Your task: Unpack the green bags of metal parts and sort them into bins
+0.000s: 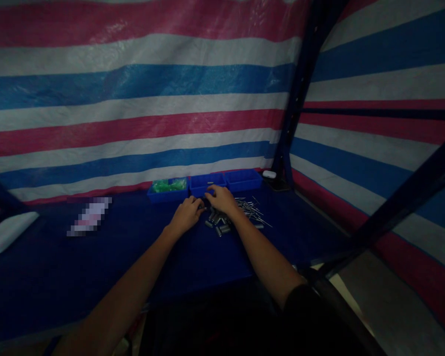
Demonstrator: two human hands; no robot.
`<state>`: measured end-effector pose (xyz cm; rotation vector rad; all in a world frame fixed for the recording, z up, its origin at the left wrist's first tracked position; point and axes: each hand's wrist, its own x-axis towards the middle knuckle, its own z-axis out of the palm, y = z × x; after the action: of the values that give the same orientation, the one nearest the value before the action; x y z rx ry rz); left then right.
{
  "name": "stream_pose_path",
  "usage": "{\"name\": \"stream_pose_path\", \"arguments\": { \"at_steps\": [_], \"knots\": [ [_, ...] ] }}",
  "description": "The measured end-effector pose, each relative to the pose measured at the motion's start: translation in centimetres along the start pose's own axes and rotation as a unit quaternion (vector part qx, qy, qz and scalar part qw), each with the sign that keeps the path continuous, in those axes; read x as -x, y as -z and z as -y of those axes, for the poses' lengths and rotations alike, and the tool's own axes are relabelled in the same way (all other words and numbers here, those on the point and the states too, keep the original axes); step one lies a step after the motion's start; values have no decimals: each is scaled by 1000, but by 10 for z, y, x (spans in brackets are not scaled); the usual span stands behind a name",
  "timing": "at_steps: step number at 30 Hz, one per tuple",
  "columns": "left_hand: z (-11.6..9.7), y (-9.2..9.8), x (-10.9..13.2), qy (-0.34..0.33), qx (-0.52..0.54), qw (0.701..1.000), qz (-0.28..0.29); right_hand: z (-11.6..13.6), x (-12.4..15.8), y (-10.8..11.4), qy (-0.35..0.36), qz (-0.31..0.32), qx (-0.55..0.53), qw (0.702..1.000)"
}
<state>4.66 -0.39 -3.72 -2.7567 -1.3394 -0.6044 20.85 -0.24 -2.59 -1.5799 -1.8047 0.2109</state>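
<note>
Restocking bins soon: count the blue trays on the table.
3, in a row along the back edge of the table: left tray holding green pieces, middle tray just beyond the right hand, right tray beside it. None seems hidden.

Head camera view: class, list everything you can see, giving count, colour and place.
Table: one, dark blue, foreground.
Trays: three, blue, far edge; left one holds green pieces.
Metal cylinders: small pile, silver-grey, by the hands.
Thin pins: a scatter, silver, right of the cylinders.
Small case: one, white, right of the trays.
Tarpaulin: two sides, red-white-blue stripes, behind and right.
Left hand: one, bare, beside the pile.
Right hand: one, bare, over the pile.
</note>
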Motion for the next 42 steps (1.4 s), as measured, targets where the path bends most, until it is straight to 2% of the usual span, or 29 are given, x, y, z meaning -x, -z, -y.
{"name": "stream_pose_path", "arguments": {
  "at_steps": [4, 8, 12, 16, 18, 23, 28, 33, 36, 38, 42],
  "knots": [
    [9, 2, 2, 2, 97, 995, 6, 5, 8, -1, 53, 66, -37, 996],
    [12, 5, 1, 83, 255, 962, -39, 9, 11, 0, 104, 122, -87, 983],
    [12, 10, -1, 135, 387, 909, -76, 13, 12, 1, 126, 106, -107, 981],
    [12, 15, -2, 125, 442, 885, -72, 15, 12, 2, 123, 70, -117, 983],
    [12, 17, -1, 106, 432, 893, -71, 16, 11, 2, 110, 59, -117, 985],
    [9, 22, 3, 84, 319, 941, -81, 16, 10, 2, 89, 72, -131, 985],
    [12, 20, 2, 118, 351, 924, -94, 18, 13, 3, 107, 52, -188, 975],
    [11, 18, 1, 135, 387, 909, -71, 20, 13, 4, 121, 53, -144, 981],
    [6, 18, 2, 116, 354, 927, -39, 21, 11, 6, 109, 21, -114, 987],
    [2, 19, 5, 65, 296, 953, 9, 22, 10, 10, 108, -15, -106, 988],
    [-9, 20, 8, -12, 193, 978, 77, 29, 12, 25, 118, -141, -119, 976]
  ]
}}
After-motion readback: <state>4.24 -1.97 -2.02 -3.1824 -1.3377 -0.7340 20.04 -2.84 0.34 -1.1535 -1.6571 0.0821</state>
